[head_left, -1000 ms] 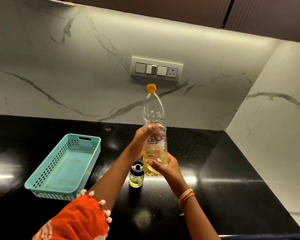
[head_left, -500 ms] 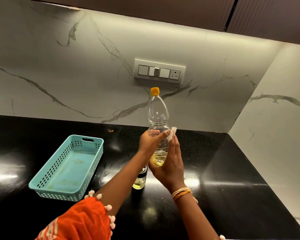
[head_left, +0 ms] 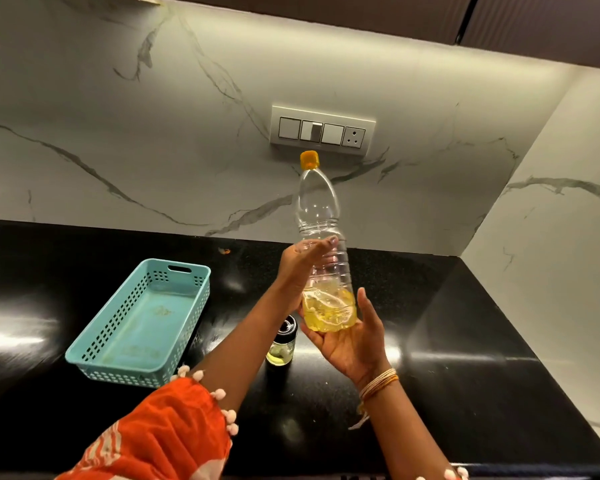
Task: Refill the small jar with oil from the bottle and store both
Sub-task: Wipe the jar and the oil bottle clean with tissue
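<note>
A clear plastic oil bottle [head_left: 321,216] with an orange cap is held upright above the black counter, yellow oil filling only its bottom part. My left hand [head_left: 297,268] grips the bottle's middle, fingers curled round it. My right hand [head_left: 352,336] cups the bottle's base from below, fingers curved up around it. The small glass jar [head_left: 283,344] with a black lid stands on the counter just below and left of the bottle, a little oil in it, partly hidden by my left forearm.
A teal perforated basket [head_left: 137,323] lies on the black counter [head_left: 465,358] to the left of the jar. A switch panel [head_left: 323,129] sits on the marble wall behind the bottle. A side wall closes the counter at the right.
My right hand moved from the bottle's side, where it held something small and white, down under the base. The bottle now shows its oil-filled bottom in full.
</note>
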Motion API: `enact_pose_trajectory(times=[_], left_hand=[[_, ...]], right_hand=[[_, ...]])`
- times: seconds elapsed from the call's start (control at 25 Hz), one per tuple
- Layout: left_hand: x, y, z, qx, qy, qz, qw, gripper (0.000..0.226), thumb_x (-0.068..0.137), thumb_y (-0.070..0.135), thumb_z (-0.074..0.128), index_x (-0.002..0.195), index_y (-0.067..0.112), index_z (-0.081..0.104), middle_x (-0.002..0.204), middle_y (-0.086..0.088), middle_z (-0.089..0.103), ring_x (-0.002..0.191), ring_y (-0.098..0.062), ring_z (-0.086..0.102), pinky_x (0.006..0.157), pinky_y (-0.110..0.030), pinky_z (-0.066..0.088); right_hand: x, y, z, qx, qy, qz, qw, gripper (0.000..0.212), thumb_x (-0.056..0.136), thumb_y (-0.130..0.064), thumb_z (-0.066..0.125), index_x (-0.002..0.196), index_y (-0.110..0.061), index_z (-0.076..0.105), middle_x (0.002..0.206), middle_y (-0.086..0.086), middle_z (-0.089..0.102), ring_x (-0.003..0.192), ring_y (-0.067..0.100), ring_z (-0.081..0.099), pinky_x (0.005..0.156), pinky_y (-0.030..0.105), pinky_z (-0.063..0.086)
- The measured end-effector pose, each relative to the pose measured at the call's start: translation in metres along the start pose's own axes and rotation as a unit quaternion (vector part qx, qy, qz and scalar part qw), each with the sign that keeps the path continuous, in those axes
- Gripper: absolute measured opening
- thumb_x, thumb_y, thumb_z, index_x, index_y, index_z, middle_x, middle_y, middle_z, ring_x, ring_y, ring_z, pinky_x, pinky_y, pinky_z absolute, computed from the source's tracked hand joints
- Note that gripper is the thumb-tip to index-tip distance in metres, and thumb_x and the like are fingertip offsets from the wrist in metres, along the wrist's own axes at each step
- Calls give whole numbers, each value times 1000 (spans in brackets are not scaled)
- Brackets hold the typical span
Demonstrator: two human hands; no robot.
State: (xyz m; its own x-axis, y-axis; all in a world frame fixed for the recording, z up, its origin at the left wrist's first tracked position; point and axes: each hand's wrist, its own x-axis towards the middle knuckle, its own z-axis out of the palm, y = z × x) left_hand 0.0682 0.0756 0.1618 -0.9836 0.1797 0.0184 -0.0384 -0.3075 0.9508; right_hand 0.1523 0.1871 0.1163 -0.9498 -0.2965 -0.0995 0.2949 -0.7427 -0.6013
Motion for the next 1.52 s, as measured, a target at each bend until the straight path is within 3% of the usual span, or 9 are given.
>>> enact_pose_trajectory(times=[0.16, 0.28, 0.56, 0.76, 0.84, 0.92, 1.04, 1.32, 1.52], left_hand=[[0, -2, 10, 18, 6, 50, 999, 59, 64, 29, 84, 108, -4, 62, 94, -18, 71, 81, -25, 71, 74, -33, 60], [-1, -12, 10, 85, 10, 110, 990, 48, 66, 17, 86, 106, 4, 62, 95, -12, 72, 84, -21, 72, 75, -32, 59], [2, -24, 0, 128, 24, 156, 979, 60, 57, 29, 89, 108, 12, 63, 98, -7, 72, 89, -20, 72, 81, -40, 59], [5, -27, -9, 132, 47, 150, 979, 59, 56, 30, 89, 107, 14, 64, 98, -7, 72, 89, -20, 72, 82, -43, 59], [5, -27, -10, 120, 48, 147, 981, 58, 56, 31, 88, 106, 14, 64, 97, -7, 73, 89, -21, 72, 82, -44, 59], [3, -27, -8, 119, 44, 144, 981, 59, 55, 33, 88, 106, 14, 64, 98, -8, 73, 90, -21, 72, 82, -44, 59], [-1, -30, -5, 122, 34, 145, 981, 62, 55, 34, 88, 108, 11, 64, 99, -8, 73, 92, -21, 72, 83, -45, 58], [3, -33, -20, 124, 77, 144, 979, 57, 59, 27, 89, 108, 12, 63, 98, -7, 72, 89, -20, 72, 81, -46, 59], [2, -37, -12, 127, 50, 134, 982, 64, 55, 34, 89, 109, 12, 63, 100, -8, 73, 91, -22, 72, 82, -47, 59]], right_hand=[[3, 9, 5, 134, 88, 15, 987, 77, 85, -67, 44, 131, -5, 53, 136, 24, 53, 123, 39, 52, 111, 48, 32], [9, 8, 2, 169, 137, 79, 973, 82, 85, -69, 37, 123, 0, 61, 129, 21, 58, 115, 34, 57, 104, 45, 40], [0, 5, -10, 120, 199, 195, 953, 79, 86, -65, 31, 96, 7, 62, 77, 15, 60, 59, 22, 59, 61, 30, 51], [4, -1, -16, -29, 303, 163, 938, 40, 95, -36, 36, 77, -4, 54, 63, 9, 49, 47, 16, 51, 49, 23, 47], [9, 0, -18, -56, 334, 88, 937, 29, 95, -11, 36, 70, -5, 50, 65, 9, 49, 57, 17, 52, 59, 29, 50], [13, 1, -14, 0, 302, 22, 953, 27, 98, -3, 33, 85, 3, 57, 87, 18, 60, 82, 26, 59, 83, 37, 50], [15, 3, -6, 85, 209, 9, 974, 56, 102, -39, 25, 117, 6, 54, 121, 29, 59, 118, 39, 54, 110, 46, 35], [0, 4, -18, 95, 209, 103, 968, 82, 92, -61, 27, 130, 9, 47, 133, 30, 51, 128, 38, 46, 110, 45, 33], [9, 11, -14, 202, 219, 27, 954, 74, 95, -56, 26, 128, 6, 48, 131, 30, 53, 127, 41, 47, 113, 48, 30]])
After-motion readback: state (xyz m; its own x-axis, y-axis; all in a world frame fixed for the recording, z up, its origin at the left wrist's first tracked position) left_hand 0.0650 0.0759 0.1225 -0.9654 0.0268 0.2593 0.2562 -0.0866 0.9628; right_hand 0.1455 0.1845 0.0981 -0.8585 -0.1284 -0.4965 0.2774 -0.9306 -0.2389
